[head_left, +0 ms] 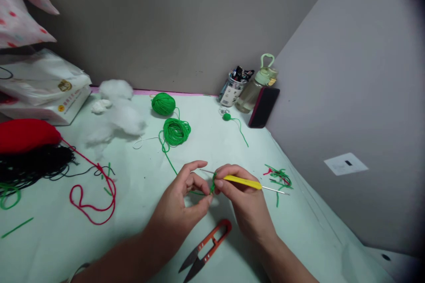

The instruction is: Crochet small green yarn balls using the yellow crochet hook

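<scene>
My right hand (pixel 244 194) grips a yellow-handled crochet hook (pixel 242 181), its metal tip pointing left past a small green yarn piece (pixel 212 184). My left hand (pixel 186 194) pinches that green piece between thumb and fingers. A green strand runs from it back to a loose green yarn coil (pixel 175 131) and a green yarn ball (pixel 163 104). Both hands hover just above the pale green table cover (pixel 139 212).
Orange thread snips (pixel 207 245) lie below my hands. Green and red yarn scraps (pixel 279 179) sit right. Red yarn (pixel 94 196), black yarn (pixel 33 163), a red piece (pixel 26 135) and white stuffing (pixel 119 112) are left. A jar (pixel 232 90), bottle (pixel 257 88) and phone (pixel 264 107) stand in the corner.
</scene>
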Available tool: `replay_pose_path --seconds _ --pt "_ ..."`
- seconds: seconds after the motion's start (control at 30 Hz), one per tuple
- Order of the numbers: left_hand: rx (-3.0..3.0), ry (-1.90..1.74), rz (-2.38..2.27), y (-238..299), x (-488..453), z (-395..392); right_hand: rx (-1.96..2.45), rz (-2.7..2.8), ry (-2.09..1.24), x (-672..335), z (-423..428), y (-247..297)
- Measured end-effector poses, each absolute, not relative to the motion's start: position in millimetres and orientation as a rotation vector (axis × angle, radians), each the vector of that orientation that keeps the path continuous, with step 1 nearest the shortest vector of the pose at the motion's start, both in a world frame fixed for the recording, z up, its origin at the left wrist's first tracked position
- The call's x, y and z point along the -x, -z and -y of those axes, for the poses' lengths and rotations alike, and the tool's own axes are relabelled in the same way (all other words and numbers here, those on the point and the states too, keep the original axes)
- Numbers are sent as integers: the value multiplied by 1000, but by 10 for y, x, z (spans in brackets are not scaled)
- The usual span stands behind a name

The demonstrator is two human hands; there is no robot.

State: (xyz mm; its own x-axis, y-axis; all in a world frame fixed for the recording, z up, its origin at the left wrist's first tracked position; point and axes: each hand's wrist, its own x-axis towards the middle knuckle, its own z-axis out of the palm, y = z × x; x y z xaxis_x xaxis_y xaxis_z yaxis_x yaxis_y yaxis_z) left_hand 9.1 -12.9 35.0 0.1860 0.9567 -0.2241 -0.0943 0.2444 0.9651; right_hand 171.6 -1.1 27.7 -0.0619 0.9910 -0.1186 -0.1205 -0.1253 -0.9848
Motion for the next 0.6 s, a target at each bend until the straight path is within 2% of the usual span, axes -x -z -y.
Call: replay_pose_path --seconds 0.27,0.6 --pt "-1077 -988 -1097 -239 -114 173 1126 917 -1568 -1703 -37 -317" --pt "-1067 -1006 -1152 -252 -125 185 1064 1022 -1574 -1707 -19 -303"
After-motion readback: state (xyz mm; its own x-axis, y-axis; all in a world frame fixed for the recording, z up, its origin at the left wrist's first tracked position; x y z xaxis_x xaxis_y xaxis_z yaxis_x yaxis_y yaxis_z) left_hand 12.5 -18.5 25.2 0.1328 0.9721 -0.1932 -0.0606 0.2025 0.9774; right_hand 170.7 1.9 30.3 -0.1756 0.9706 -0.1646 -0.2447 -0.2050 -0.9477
